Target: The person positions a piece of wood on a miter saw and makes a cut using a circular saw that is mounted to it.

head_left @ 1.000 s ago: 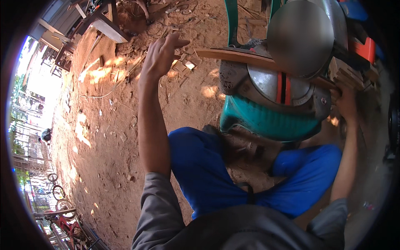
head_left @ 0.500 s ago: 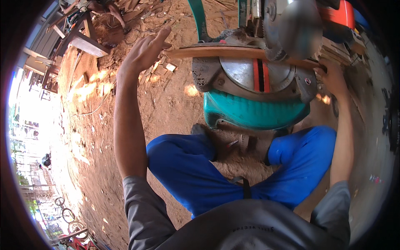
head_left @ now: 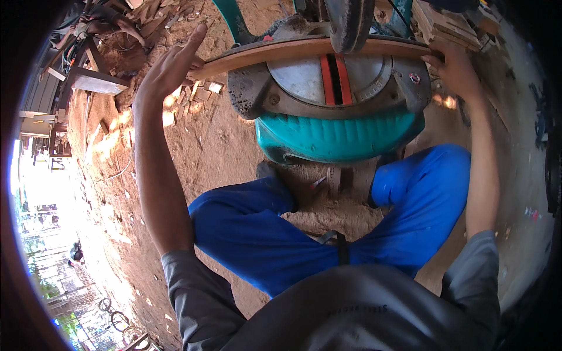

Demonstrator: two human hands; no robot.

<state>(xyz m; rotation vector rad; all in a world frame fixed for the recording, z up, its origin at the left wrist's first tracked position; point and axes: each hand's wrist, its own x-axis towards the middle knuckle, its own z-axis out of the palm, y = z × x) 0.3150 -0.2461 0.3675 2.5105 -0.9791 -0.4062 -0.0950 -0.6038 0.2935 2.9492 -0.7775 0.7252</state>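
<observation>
A long wooden board point(head_left: 304, 50) lies flat across the round metal plate point(head_left: 331, 82) of a cutting saw, and it reaches past both sides of the plate. The saw sits on a green base point(head_left: 339, 137) on the sandy ground point(head_left: 205, 152), between the knees of a person in blue trousers point(head_left: 257, 234). The left hand point(head_left: 170, 67) is at the board's left end, with the fingers spread and straight, resting on the edge and not wrapped around it. The right hand point(head_left: 453, 70) is at the board's right end, with the fingers curled over the wood and pressing it down. The dark saw wheel point(head_left: 348, 20) hangs above the middle of the board and does not look like it touches the wood. So the board looks set in place and held, but no cut shows in it yet, and the cutting looks like the part that is left. Small wood bits point(head_left: 202, 93) lie on the ground under the left end. Some things are hard to see. The top of the saw is cut off by the top edge. The wheel hides the middle of the board, so I cannot tell if there is a mark there. The right hand's fingertips are tucked behind the wood. The far right side is dark and blurry.
</observation>
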